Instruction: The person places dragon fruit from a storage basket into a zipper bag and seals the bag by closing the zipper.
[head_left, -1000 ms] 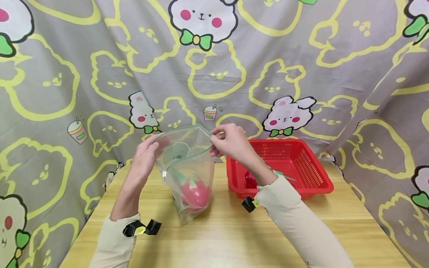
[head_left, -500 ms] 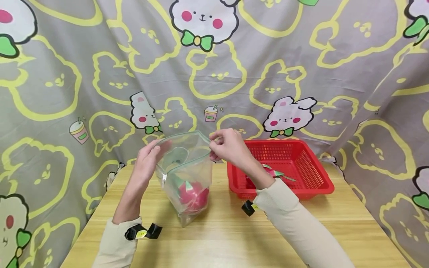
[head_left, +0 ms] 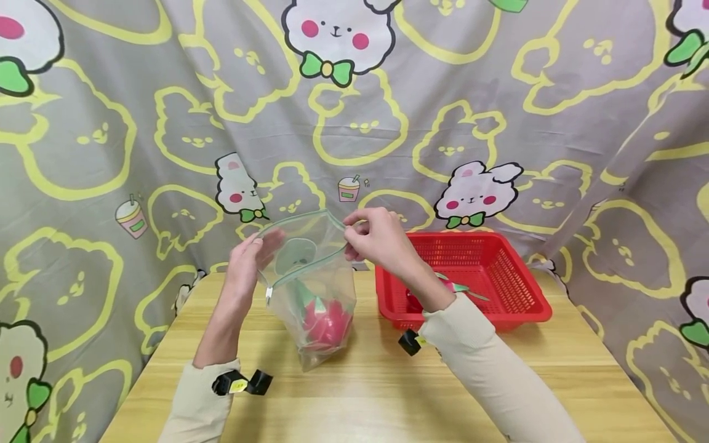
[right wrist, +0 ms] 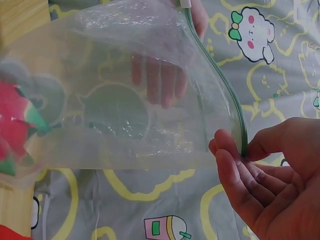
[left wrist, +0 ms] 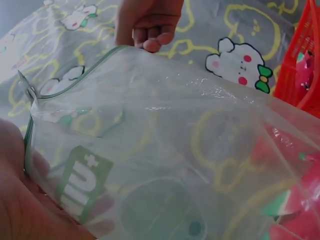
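A clear zip bag [head_left: 332,274] with a green zip edge stands between my hands, its mouth held apart. Low inside it sits a pink dragon fruit [head_left: 327,323] with green tips. My left hand [head_left: 244,261] holds the bag's left side; its fingers show through the plastic in the right wrist view. At the upper right corner, my right hand [head_left: 373,237] pinches the zip edge between thumb and fingers. The zip slider [head_left: 269,294] hangs at the left end of the mouth. Printed green patterns mark the bag. Its bottom corner is at the tabletop.
A red plastic basket [head_left: 517,277] stands right of the bag on the wooden table [head_left: 354,400]. Inside lies a pink item with green leaves [head_left: 456,287], partly hidden by my right forearm. A patterned grey curtain [head_left: 365,129] hangs behind the table.
The bag dips slightly with both hands, then rises again, and the dragon fruit shifts a little inside it. Both hands keep hold of the bag, its mouth still spread.
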Demonstrator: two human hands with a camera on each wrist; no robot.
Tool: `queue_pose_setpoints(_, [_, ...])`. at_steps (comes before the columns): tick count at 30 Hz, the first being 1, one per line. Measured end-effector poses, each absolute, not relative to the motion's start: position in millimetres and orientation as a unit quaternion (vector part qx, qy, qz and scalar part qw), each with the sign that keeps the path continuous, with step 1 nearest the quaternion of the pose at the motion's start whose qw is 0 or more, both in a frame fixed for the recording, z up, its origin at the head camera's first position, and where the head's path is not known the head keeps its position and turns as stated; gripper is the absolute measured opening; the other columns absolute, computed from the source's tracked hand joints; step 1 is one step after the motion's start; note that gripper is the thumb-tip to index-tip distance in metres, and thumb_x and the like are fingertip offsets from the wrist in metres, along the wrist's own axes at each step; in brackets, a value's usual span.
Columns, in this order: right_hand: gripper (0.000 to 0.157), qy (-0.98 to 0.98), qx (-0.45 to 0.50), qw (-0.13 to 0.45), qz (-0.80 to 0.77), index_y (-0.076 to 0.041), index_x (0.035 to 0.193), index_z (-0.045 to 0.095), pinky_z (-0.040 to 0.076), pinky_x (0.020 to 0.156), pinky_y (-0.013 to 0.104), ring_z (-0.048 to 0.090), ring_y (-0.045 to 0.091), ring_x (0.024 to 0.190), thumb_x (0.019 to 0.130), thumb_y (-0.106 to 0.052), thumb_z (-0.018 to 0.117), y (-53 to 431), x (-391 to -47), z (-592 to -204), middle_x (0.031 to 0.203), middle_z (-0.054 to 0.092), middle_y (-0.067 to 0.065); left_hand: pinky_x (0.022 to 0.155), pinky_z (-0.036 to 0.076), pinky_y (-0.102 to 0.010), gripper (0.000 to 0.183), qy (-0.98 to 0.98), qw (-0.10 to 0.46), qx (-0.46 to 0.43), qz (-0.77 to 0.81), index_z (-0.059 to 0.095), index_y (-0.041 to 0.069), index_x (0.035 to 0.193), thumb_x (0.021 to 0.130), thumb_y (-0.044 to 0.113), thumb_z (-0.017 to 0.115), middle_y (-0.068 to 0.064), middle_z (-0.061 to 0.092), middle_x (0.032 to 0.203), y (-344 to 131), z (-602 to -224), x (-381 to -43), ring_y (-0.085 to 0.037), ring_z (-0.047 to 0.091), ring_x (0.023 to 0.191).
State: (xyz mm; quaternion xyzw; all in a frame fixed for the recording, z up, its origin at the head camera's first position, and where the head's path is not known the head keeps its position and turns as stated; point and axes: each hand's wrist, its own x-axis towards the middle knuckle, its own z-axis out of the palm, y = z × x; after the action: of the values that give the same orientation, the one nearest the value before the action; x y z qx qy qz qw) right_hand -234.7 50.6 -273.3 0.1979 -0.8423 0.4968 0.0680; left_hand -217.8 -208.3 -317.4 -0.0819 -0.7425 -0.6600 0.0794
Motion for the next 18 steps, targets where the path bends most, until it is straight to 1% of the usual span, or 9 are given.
queue_pose_setpoints(5, [0.021,-0.840,0.198,0.063,0.502,-0.004,0.117,0.071,0.061,0.064,0.031,0.072,0.016,0.060,0.100,-0.014,0.061,59,-233,-275,0.070,0.073,0.000,0.119,0.034,-0.037,0.047,-0.737,0.106,-0.079,-0.663,0.051,-0.009,0.143,0.112,0.013,0.024,-0.024,0.054,0.147,-204,-314,-218,-0.030,0.050,0.139])
queue_pose_setpoints(10, [0.021,-0.833,0.198,0.068,0.512,-0.006,0.117,0.071,0.062,0.064,0.033,0.072,0.018,0.064,0.101,-0.019,0.066,70,-230,-277,0.073,0.072,0.003,0.117,0.035,-0.034,0.046,-0.744,0.122,-0.077,-0.652,0.054,-0.009,0.139,0.111,0.013,0.025,-0.023,0.057,0.144,-199,-311,-216,-0.028,0.053,0.136])
queue_pose_setpoints(11, [0.021,-0.833,0.198,0.071,0.512,-0.007,0.116,0.071,0.061,0.063,0.034,0.072,0.018,0.064,0.101,-0.020,0.067,73,-230,-278,0.073,0.072,0.003,0.117,0.035,-0.033,0.046,-0.747,0.124,-0.077,-0.649,0.054,-0.009,0.139,0.111,0.013,0.025,-0.023,0.057,0.144,-198,-311,-215,-0.028,0.053,0.136])
queue_pose_setpoints(15, [0.021,-0.834,0.196,0.078,0.510,-0.009,0.116,0.073,0.062,0.064,0.040,0.073,0.018,0.068,0.101,-0.022,0.067,87,-231,-284,0.077,0.073,0.003,0.117,0.036,-0.034,0.045,-0.748,0.128,-0.078,-0.647,0.054,-0.010,0.138,0.111,0.012,0.025,-0.024,0.057,0.143,-195,-311,-216,-0.029,0.054,0.135])
queue_pose_setpoints(18, [0.019,-0.836,0.198,0.083,0.504,-0.010,0.116,0.073,0.062,0.069,0.039,0.074,0.021,0.073,0.101,-0.020,0.067,99,-234,-288,0.082,0.074,0.004,0.117,0.036,-0.034,0.045,-0.741,0.129,-0.076,-0.655,0.054,-0.010,0.138,0.111,0.011,0.024,-0.026,0.057,0.142,-195,-312,-218,-0.030,0.054,0.134])
